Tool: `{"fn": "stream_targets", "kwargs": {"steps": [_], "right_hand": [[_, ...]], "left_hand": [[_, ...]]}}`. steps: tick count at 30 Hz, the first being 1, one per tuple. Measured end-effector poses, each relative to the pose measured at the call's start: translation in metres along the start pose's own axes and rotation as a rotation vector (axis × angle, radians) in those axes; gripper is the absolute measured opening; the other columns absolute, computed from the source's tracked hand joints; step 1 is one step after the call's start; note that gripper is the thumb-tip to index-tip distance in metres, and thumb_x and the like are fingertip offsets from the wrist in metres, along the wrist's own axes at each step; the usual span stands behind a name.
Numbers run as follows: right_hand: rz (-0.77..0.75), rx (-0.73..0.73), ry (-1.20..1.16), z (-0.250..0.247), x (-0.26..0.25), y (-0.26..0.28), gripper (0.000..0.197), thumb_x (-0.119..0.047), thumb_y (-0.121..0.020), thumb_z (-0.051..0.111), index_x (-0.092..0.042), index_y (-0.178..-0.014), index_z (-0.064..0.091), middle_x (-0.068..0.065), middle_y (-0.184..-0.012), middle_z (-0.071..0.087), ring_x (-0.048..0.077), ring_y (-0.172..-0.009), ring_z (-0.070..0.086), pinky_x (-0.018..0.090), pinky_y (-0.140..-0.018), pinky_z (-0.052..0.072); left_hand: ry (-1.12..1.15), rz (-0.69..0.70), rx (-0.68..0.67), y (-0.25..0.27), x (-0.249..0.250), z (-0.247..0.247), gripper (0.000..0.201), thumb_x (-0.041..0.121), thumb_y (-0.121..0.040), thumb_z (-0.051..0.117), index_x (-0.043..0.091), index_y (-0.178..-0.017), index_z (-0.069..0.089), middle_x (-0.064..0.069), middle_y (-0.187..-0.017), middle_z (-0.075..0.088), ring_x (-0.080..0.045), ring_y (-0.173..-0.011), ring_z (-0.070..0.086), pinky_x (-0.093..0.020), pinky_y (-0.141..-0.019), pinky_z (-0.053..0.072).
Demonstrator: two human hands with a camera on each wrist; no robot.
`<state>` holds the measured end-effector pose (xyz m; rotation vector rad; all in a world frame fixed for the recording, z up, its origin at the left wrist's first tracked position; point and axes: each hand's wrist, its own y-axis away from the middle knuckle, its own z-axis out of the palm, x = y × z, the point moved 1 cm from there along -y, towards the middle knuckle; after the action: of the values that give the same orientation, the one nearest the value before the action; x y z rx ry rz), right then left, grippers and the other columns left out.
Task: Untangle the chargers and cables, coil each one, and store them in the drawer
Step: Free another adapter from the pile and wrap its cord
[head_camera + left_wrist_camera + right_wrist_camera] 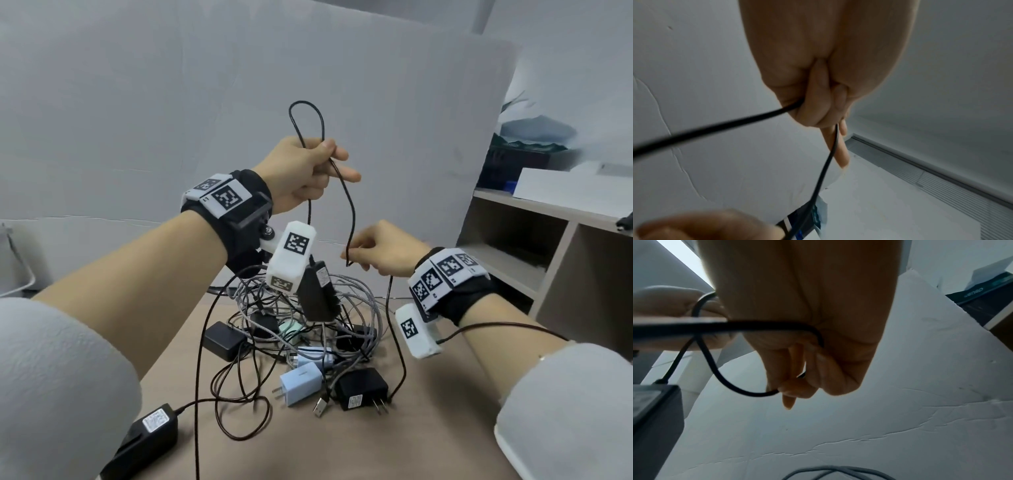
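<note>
Seemingly mid-coiling: left hand (301, 171) grips a looped black cable (346, 198), right hand (380, 250) pinches it lower; next, another loop upward.

Grey board (239, 85) upright behind brown tabletop (428, 428); shelf unit (555, 246) right, boxes (527, 161) on top.

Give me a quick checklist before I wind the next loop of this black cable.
1. Left hand grips the loop of black cable: ok.
2. Right hand pinches the cable lower down: ok.
3. Cable free of the tangled pile: cannot tell.
4. Hanging black adapter clear of the pile: not ok, it hangs against the grey cables.
5. Drawer in view: not ok.
</note>
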<state>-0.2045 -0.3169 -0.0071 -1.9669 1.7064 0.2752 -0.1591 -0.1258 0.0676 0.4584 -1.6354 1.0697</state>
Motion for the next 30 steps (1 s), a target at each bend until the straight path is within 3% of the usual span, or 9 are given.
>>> {"fn": "stream_targets", "kwargs": {"steps": [6, 10, 14, 16, 19, 22, 24, 26, 30], "right_hand": [[0.058, -0.027, -0.158, -0.015, 0.04, 0.018, 0.028, -0.045, -0.091, 0.07, -0.018, -0.095, 0.076, -0.002, -0.066, 0.062, 0.018, -0.061, 0.05, 0.031, -0.058, 0.042], [0.124, 0.045, -0.346, -0.023, 0.058, 0.025, 0.018, -0.024, -0.092, 0.073, -0.007, -0.097, 0.075, -0.002, -0.062, 0.051, 0.012, -0.055, 0.043, 0.027, -0.055, 0.041], [0.263, -0.043, 0.152, -0.026, 0.077, 0.028, 0.017, -0.023, -0.091, 0.073, -0.006, -0.089, 0.076, 0.005, -0.072, 0.062, 0.014, -0.058, 0.051, 0.017, -0.049, 0.04], [0.372, -0.072, 0.356, -0.024, 0.084, 0.03, 0.026, -0.032, -0.095, 0.067, -0.009, -0.091, 0.078, 0.002, -0.068, 0.061, 0.017, -0.063, 0.055, 0.022, -0.051, 0.04], [0.466, 0.023, 0.353, -0.025, 0.082, 0.028, 0.036, -0.036, -0.102, 0.055, -0.008, -0.093, 0.077, 0.002, -0.065, 0.058, 0.019, -0.063, 0.056, 0.028, -0.058, 0.041], [0.505, 0.135, 0.305, -0.025, 0.08, 0.018, 0.022, -0.015, -0.1, 0.055, 0.0, -0.098, 0.07, 0.014, -0.085, 0.067, 0.033, -0.084, 0.064, 0.031, -0.068, 0.052], [0.576, 0.135, 0.129, -0.024, 0.08, 0.011, 0.027, 0.001, -0.096, 0.047, 0.009, -0.119, 0.058, 0.027, -0.093, 0.071, 0.04, -0.08, 0.069, 0.05, -0.081, 0.06], [0.588, 0.144, -0.083, -0.025, 0.07, 0.005, 0.039, 0.006, -0.093, 0.042, 0.011, -0.131, 0.045, 0.03, -0.097, 0.067, 0.038, -0.068, 0.063, 0.062, -0.082, 0.058], [0.312, 0.302, -0.426, -0.033, 0.011, 0.006, 0.037, 0.004, -0.093, 0.056, -0.003, -0.129, 0.057, 0.016, -0.106, 0.057, 0.027, -0.088, 0.06, 0.039, -0.073, 0.061]], "left_hand": [[-0.069, 0.01, 0.297, -0.007, -0.016, -0.029, 0.027, 0.019, -0.11, 0.035, 0.007, -0.093, 0.052, -0.018, -0.081, 0.075, -0.01, -0.037, 0.025, -0.02, -0.036, 0.023], [-0.074, -0.014, 0.457, -0.013, -0.033, -0.045, 0.027, 0.015, -0.109, 0.032, 0.009, -0.088, 0.048, -0.018, -0.073, 0.073, -0.01, -0.032, 0.024, -0.019, -0.036, 0.02], [-0.032, -0.057, 0.647, -0.019, -0.043, -0.064, 0.028, 0.017, -0.109, 0.03, 0.011, -0.085, 0.045, -0.011, -0.061, 0.071, -0.01, -0.031, 0.024, -0.019, -0.038, 0.02], [-0.027, -0.086, 0.689, -0.02, -0.044, -0.07, 0.028, 0.018, -0.109, 0.029, 0.011, -0.086, 0.045, -0.013, -0.065, 0.072, -0.01, -0.032, 0.024, -0.019, -0.038, 0.02], [-0.043, -0.117, 0.604, -0.019, -0.045, -0.067, 0.026, 0.015, -0.108, 0.03, 0.01, -0.088, 0.045, -0.014, -0.068, 0.074, -0.011, -0.034, 0.023, -0.019, -0.038, 0.019], [-0.102, -0.153, 0.436, -0.016, -0.042, -0.049, 0.022, 0.012, -0.107, 0.031, 0.008, -0.091, 0.046, -0.023, -0.085, 0.075, -0.011, -0.036, 0.022, -0.021, -0.037, 0.019], [-0.124, -0.18, 0.327, -0.013, -0.037, -0.032, 0.021, 0.012, -0.107, 0.033, 0.005, -0.095, 0.048, -0.029, -0.096, 0.073, -0.011, -0.037, 0.023, -0.021, -0.035, 0.021], [-0.134, -0.201, 0.24, -0.01, -0.033, -0.018, 0.021, 0.018, -0.109, 0.037, 0.001, -0.105, 0.05, -0.03, -0.104, 0.071, -0.01, -0.038, 0.025, -0.019, -0.035, 0.022], [-0.208, -0.237, 0.112, -0.003, -0.025, 0.004, 0.04, 0.035, -0.105, 0.049, -0.003, -0.118, 0.054, -0.024, -0.117, 0.066, -0.01, -0.046, 0.026, -0.017, -0.037, 0.025]]}}
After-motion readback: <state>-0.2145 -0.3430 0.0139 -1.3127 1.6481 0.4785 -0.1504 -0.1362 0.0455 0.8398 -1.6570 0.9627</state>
